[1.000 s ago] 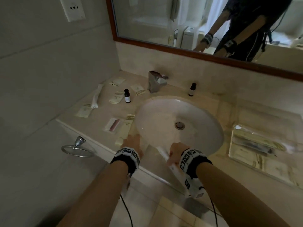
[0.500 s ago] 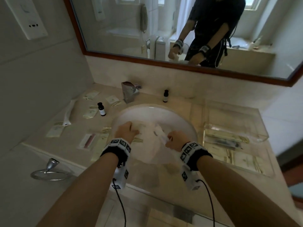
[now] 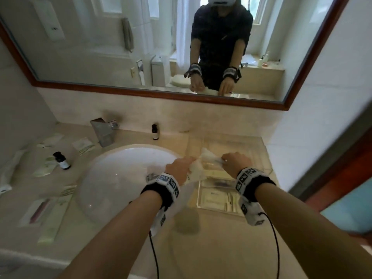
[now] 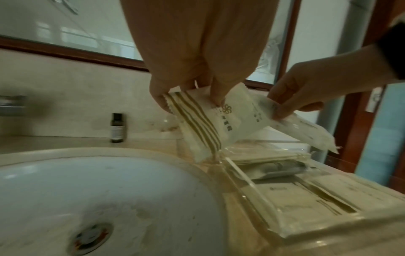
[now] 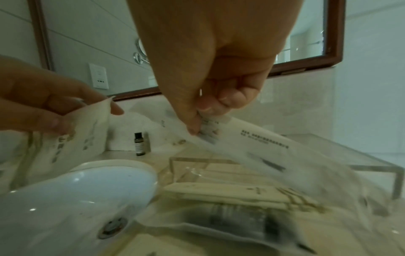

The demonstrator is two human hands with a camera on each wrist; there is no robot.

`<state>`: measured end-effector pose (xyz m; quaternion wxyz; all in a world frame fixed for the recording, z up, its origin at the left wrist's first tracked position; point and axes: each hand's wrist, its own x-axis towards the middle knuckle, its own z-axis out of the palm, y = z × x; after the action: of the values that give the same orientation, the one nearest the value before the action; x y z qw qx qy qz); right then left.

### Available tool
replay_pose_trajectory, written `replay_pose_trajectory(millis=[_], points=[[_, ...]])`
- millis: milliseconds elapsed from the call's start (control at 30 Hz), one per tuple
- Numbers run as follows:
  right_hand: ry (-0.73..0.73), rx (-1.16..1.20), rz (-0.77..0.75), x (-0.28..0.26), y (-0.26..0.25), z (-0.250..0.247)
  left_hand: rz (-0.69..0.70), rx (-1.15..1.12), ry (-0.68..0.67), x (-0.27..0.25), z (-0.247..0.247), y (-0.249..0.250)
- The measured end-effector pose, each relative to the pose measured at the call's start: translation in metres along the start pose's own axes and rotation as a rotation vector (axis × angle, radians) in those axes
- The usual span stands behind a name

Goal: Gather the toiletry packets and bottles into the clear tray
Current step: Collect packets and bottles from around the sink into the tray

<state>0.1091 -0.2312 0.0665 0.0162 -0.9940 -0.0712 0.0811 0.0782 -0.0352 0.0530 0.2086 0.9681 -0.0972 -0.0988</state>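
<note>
My left hand (image 3: 181,168) (image 4: 190,97) pinches a cream packet with gold stripes (image 4: 203,126) (image 5: 65,138) above the left rim of the clear tray (image 3: 265,158) (image 5: 372,166). My right hand (image 3: 233,162) (image 5: 203,117) pinches a long white packet (image 5: 263,149) (image 4: 306,131) over the tray. The tray sits right of the sink and holds several flat packets (image 4: 295,195). One small dark bottle (image 3: 155,132) (image 4: 117,128) stands behind the sink, another (image 3: 62,160) on the left counter.
The white sink basin (image 3: 120,182) lies left of the tray, the faucet (image 3: 103,131) behind it. Several packets (image 3: 49,214) lie on the left counter. A mirror (image 3: 141,47) runs along the back wall, and a wall closes the right side.
Both hands lifted packets from the counter's front edge and carried them right, from over the sink to the tray. The head view swung right and up.
</note>
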Motion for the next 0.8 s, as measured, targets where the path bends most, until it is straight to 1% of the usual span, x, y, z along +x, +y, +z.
replay_pose_trajectory(millis=[67, 133, 200, 267, 333, 400, 433, 500, 567, 633, 733, 767, 800], points=[[-0.015, -0.021, 0.01, 0.004, 0.017, 0.004, 0.049, 0.137, -0.062, 0.012, 0.016, 0.02], [-0.04, -0.035, 0.004, 0.01, 0.03, 0.01, 0.09, 0.212, -0.123, 0.023, 0.03, 0.039], [-0.059, -0.037, -0.009, 0.016, 0.039, 0.018, 0.109, 0.243, -0.185, 0.034, 0.046, 0.052], [-0.07, -0.046, -0.021, 0.022, 0.044, 0.027, 0.141, 0.232, -0.211, 0.041, 0.062, 0.056], [-0.09, -0.07, -0.046, 0.029, 0.048, 0.035, 0.123, 0.218, -0.267, 0.048, 0.077, 0.059], [-0.103, -0.077, -0.072, 0.034, 0.05, 0.041, 0.115, 0.257, -0.32, 0.05, 0.088, 0.06], [-0.105, -0.073, -0.082, 0.036, 0.05, 0.043, 0.161, 0.287, -0.307, 0.053, 0.098, 0.055], [-0.09, -0.066, -0.092, 0.039, 0.051, 0.05, 0.166, 0.263, -0.318, 0.059, 0.115, 0.048], [-0.045, -0.054, -0.1, 0.041, 0.051, 0.054, 0.132, 0.246, -0.353, 0.055, 0.116, 0.05], [0.021, -0.037, -0.113, 0.042, 0.051, 0.058, 0.074, 0.211, -0.325, 0.046, 0.111, 0.053], [0.088, -0.01, -0.105, 0.043, 0.052, 0.058, 0.099, 0.176, -0.236, 0.045, 0.111, 0.05], [0.096, 0.003, -0.102, 0.043, 0.052, 0.058, 0.112, 0.165, -0.217, 0.047, 0.114, 0.047], [0.094, 0.012, -0.099, 0.044, 0.052, 0.058, 0.122, 0.16, -0.228, 0.048, 0.114, 0.044]])
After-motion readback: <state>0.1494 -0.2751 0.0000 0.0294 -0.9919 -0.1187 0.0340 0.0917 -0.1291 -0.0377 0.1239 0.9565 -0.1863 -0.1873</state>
